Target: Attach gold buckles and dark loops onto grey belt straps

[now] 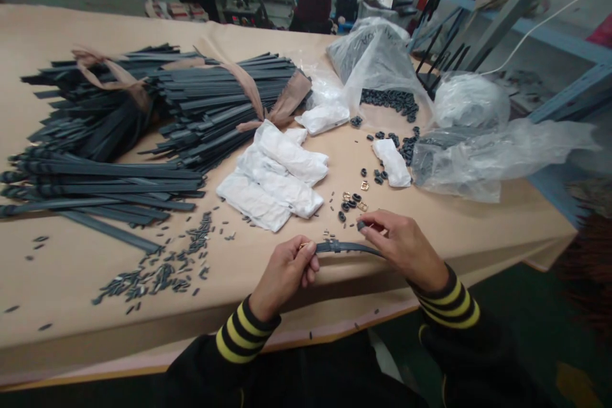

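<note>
My left hand (290, 262) is closed on one end of a narrow dark grey belt (356, 246), thumb on top; a bit of gold metal shows at the fingertips. A dark loop sits around the belt just right of that thumb. Between thumb and fingertips, my right hand (401, 243) pinches a small dark belt loop (361, 225) above the belt. The belt's other end runs beneath the right hand and is hidden there. Just beyond my hands lie several loose belt loops (352, 203) and gold buckles (364, 185).
Tied bundles of dark straps (224, 99) lie at the left, with loose straps (105, 185) in front. Small dark pieces (165, 277) are scattered nearby. White wrapped packets (275, 175) lie mid-table. An open plastic bag (373, 57) of loops stands behind. Two people are across the table.
</note>
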Demonstrator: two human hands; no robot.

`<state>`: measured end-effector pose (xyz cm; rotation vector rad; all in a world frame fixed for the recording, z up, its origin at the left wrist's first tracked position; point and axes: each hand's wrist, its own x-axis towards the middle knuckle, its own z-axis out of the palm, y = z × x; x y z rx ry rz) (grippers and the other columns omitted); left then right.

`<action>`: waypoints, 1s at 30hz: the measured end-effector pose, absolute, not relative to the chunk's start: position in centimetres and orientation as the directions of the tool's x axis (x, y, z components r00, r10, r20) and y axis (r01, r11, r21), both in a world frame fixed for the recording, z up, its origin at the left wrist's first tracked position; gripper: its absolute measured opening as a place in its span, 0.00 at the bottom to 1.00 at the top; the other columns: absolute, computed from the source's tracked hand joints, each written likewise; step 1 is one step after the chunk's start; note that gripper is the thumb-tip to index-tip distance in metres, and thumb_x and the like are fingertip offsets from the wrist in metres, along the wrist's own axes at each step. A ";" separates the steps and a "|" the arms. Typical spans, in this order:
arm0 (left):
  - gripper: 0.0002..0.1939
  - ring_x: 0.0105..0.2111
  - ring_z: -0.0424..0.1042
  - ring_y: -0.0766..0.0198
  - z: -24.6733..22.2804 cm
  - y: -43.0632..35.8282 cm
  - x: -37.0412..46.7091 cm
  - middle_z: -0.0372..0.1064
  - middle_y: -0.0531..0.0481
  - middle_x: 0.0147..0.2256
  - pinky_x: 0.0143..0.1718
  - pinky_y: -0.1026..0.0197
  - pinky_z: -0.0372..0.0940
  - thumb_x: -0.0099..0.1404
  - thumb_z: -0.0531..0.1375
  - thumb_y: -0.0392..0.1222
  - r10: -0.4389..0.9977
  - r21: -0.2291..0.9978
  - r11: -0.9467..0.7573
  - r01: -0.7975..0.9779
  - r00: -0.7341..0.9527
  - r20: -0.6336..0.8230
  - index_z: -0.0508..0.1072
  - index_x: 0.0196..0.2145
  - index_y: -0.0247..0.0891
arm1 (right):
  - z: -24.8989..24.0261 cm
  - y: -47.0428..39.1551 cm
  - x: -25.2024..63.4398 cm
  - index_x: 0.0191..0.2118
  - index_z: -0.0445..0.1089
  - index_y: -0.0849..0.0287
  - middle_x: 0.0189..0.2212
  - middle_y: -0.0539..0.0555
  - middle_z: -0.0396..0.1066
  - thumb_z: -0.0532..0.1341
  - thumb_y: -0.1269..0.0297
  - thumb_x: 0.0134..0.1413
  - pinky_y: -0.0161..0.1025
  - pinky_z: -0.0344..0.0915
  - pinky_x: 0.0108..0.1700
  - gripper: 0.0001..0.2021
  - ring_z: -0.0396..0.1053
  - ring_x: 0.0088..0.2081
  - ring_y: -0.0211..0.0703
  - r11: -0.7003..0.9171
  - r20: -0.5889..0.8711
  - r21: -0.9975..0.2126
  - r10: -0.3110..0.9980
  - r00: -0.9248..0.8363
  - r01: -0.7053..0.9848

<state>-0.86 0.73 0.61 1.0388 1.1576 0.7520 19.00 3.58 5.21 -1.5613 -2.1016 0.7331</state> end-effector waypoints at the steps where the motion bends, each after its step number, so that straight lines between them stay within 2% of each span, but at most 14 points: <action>1: 0.15 0.14 0.59 0.74 0.6 0.6 -0.9 0.61 0.57 0.15 0.15 0.71 0.54 0.60 0.51 0.49 0.900 0.933 0.358 0.037 0.253 -0.355 0.62 0.24 0.34 | 5.5 2.6 18.6 0.36 0.70 0.60 0.32 0.53 0.71 0.55 0.68 0.50 0.35 0.62 0.36 0.08 0.67 0.32 0.39 0.235 0.013 -0.706 0.948 -0.319 0.668; 4: 0.15 0.14 0.58 0.74 0.7 0.2 -0.7 0.60 0.57 0.15 0.15 0.71 0.53 0.61 0.51 0.48 0.909 0.938 0.345 0.031 0.240 -0.342 0.62 0.25 0.34 | 5.5 0.3 17.3 0.36 0.70 0.59 0.29 0.51 0.70 0.54 0.69 0.51 0.33 0.63 0.30 0.09 0.67 0.27 0.36 0.132 -0.085 -0.835 0.929 -0.361 0.534; 7: 0.14 0.14 0.58 0.74 0.9 -0.5 -0.5 0.60 0.57 0.16 0.15 0.71 0.53 0.61 0.52 0.48 0.915 0.946 0.323 0.020 0.247 -0.318 0.62 0.25 0.34 | 4.3 -0.6 16.4 0.37 0.70 0.60 0.27 0.51 0.70 0.53 0.68 0.51 0.31 0.62 0.24 0.10 0.66 0.20 0.33 -0.029 -0.186 -0.871 0.944 -0.273 0.491; 11: 0.14 0.15 0.58 0.74 1.0 -1.4 -0.2 0.60 0.58 0.16 0.16 0.71 0.53 0.61 0.52 0.48 0.922 0.953 0.302 -0.003 0.254 -0.291 0.62 0.25 0.35 | 2.5 -0.5 15.9 0.35 0.69 0.60 0.27 0.51 0.70 0.53 0.70 0.49 0.32 0.64 0.28 0.09 0.68 0.24 0.35 -0.045 -0.156 -0.885 0.967 -0.202 0.463; 16: 0.12 0.15 0.57 0.74 1.3 -2.0 0.1 0.60 0.58 0.18 0.16 0.71 0.53 0.62 0.51 0.47 0.933 0.961 0.278 0.014 0.233 -0.273 0.62 0.28 0.35 | 2.1 -0.7 15.8 0.33 0.61 0.61 0.25 0.48 0.66 0.55 0.69 0.48 0.31 0.65 0.26 0.04 0.68 0.23 0.34 -0.165 -0.220 -0.954 0.953 -0.208 0.250; 20: 0.11 0.16 0.58 0.74 1.8 -2.1 0.3 0.60 0.57 0.18 0.17 0.70 0.53 0.62 0.51 0.46 0.947 0.971 0.216 0.105 0.220 -0.234 0.63 0.29 0.35 | 2.5 -1.0 16.1 0.32 0.62 0.62 0.22 0.48 0.67 0.57 0.67 0.49 0.32 0.65 0.27 0.05 0.69 0.24 0.34 -0.209 -0.254 -0.960 0.933 -0.256 0.188; 25: 0.10 0.17 0.60 0.72 2.1 -2.2 0.5 0.60 0.57 0.18 0.19 0.70 0.54 0.62 0.51 0.45 0.970 0.970 0.136 0.200 0.172 -0.171 0.64 0.29 0.36 | 2.4 -1.1 16.5 0.33 0.65 0.63 0.21 0.50 0.70 0.61 0.62 0.46 0.34 0.69 0.29 0.10 0.70 0.24 0.36 -0.321 -0.324 -0.946 0.913 -0.247 0.053; 30: 0.10 0.17 0.60 0.72 1.6 -2.4 0.5 0.61 0.57 0.19 0.19 0.69 0.55 0.63 0.50 0.46 0.955 0.971 0.128 0.203 0.237 -0.176 0.63 0.29 0.37 | 2.4 -1.2 16.2 0.31 0.67 0.64 0.20 0.50 0.71 0.62 0.61 0.44 0.35 0.70 0.29 0.11 0.71 0.24 0.37 -0.354 -0.359 -0.933 0.910 -0.207 0.063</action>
